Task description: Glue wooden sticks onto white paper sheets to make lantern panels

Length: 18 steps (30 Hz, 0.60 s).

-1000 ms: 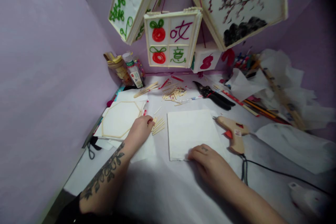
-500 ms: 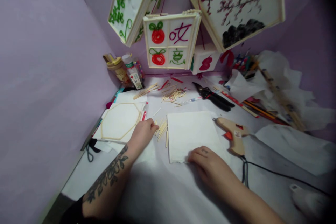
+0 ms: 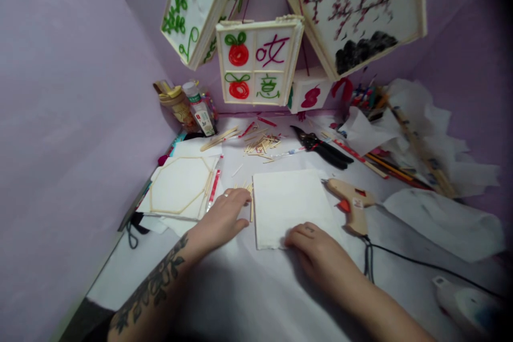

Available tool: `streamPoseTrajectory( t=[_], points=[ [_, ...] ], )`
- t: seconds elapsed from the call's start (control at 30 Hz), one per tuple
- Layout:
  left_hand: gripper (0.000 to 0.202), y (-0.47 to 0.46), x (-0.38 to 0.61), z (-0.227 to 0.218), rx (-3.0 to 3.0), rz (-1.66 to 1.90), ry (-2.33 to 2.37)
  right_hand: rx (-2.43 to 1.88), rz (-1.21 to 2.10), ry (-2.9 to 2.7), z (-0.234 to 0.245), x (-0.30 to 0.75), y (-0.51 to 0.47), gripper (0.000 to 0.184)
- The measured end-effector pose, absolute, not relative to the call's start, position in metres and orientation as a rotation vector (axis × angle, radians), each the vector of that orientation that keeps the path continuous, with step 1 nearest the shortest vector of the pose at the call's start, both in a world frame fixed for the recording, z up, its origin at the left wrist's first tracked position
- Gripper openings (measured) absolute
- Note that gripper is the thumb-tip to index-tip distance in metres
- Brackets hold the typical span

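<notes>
My left hand (image 3: pixel 225 215) lies flat with fingers stretched over a small pile of short wooden sticks (image 3: pixel 249 199), right beside the left edge of a white square sheet (image 3: pixel 289 204). My right hand (image 3: pixel 313 248) rests with curled fingers on the sheet's near edge, pressing it to the table. Left of my left hand lies a hexagonal stick frame (image 3: pixel 180 186) on white paper, with a red pen (image 3: pixel 213 188) along its right side. A tan glue gun (image 3: pixel 351 203) lies just right of the sheet, its black cord (image 3: pixel 404 259) trailing toward me.
Black pliers (image 3: pixel 323 148), scattered sticks (image 3: pixel 262 145) and pencils (image 3: pixel 385 165) lie farther back. A glue bottle (image 3: pixel 199 109) and jar (image 3: pixel 174 102) stand at the back left. Crumpled white paper (image 3: pixel 441 214) fills the right. Painted lantern panels (image 3: pixel 256 61) hang overhead. Purple walls enclose the table.
My left hand has slid right and toward me, pushing the small sticks against the sheet's left edge, and its fingers have flattened out. My right hand has stayed on the sheet.
</notes>
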<state>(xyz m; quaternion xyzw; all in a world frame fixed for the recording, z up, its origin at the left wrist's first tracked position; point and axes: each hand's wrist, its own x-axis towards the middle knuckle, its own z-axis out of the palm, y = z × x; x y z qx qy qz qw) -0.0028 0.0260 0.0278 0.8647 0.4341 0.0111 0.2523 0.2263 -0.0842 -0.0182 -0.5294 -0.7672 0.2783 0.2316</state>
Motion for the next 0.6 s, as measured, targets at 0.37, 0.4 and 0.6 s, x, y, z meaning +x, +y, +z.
streamPoseTrajectory(
  t=[0.37, 0.4, 0.6],
  points=[
    [0.023, 0.062, 0.008, 0.026, 2.379, -0.047, 1.611, -1.466, 0.768, -2.129, -0.015, 0.226, -0.083, 0.035],
    [0.022, 0.063, 0.013, 0.023, 2.376, -0.067, 1.632, -1.463, 0.774, -2.129, -0.014, 0.226, -0.083, 0.035],
    [0.025, 0.065, 0.020, 0.015, 2.336, -0.181, 1.737, -1.462, 0.815, -2.131, -0.012, 0.225, -0.083, 0.036]
  ],
)
